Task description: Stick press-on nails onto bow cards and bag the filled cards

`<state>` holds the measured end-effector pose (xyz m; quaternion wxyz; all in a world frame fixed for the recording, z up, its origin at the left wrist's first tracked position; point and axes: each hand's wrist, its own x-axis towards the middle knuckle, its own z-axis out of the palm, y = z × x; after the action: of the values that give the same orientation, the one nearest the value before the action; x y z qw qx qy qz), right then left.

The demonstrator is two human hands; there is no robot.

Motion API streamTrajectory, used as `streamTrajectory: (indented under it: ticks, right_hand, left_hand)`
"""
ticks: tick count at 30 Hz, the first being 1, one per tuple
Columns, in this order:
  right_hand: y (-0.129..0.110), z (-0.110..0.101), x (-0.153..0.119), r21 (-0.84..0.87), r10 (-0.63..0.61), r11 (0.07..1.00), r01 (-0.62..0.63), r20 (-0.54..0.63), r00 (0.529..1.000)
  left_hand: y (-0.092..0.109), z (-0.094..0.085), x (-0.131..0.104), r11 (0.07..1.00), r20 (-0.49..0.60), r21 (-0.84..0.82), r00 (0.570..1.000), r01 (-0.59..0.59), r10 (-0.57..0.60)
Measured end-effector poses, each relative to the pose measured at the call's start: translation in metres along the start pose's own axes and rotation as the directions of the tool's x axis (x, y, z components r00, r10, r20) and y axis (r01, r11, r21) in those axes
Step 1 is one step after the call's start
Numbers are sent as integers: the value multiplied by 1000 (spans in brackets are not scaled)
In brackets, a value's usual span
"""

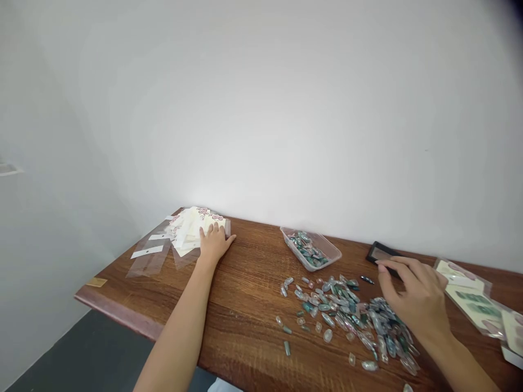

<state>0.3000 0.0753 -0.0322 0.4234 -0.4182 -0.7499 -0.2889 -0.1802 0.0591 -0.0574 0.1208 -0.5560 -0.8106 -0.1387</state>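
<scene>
My left hand lies with spread fingers on a pile of cream cards at the back left of the table. My right hand hovers above the right side, its fingers bent and thumb near the index finger; whether something small is between them is hidden. Just behind it is a black-framed tray, partly covered by the fingers. Below and left of this hand spreads a loose heap of clear, green and pink press-on nails. More nails fill a clear plastic box near the wall.
Clear plastic sleeves with white strips lie at the left. Packed cards with green pieces sit at the far right, beside another card. The wooden table meets a white wall behind. Its front left edge borders a dark floor.
</scene>
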Motion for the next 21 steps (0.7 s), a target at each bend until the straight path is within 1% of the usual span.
streamTrajectory:
  ticks: [5,9,13,16,18,21]
  right_hand:
    - [-1,-1,-5,57,13,998,-15,41,999]
    - [-6,-2,-5,90,13,996,-18,52,999]
    - [-12,-5,-2,114,20,993,-25,52,998]
    - [-17,-9,2,122,11,992,-17,44,999]
    - [-20,-11,3,124,7,992,-12,40,999]
    - [-25,-13,4,157,-7,988,-3,61,998]
  left_hand:
    - [12,1,2,1000,19,-10,1000,-6,6]
    - [16,-4,2,998,14,-43,999,52,-51]
    - [15,-14,1,988,-18,-79,991,133,-134]
    - [18,-25,-4,976,-50,-122,981,183,-190]
    - [24,-32,-10,967,-64,-161,976,196,-208]
    - [33,-40,-17,959,-61,-222,979,177,-195]
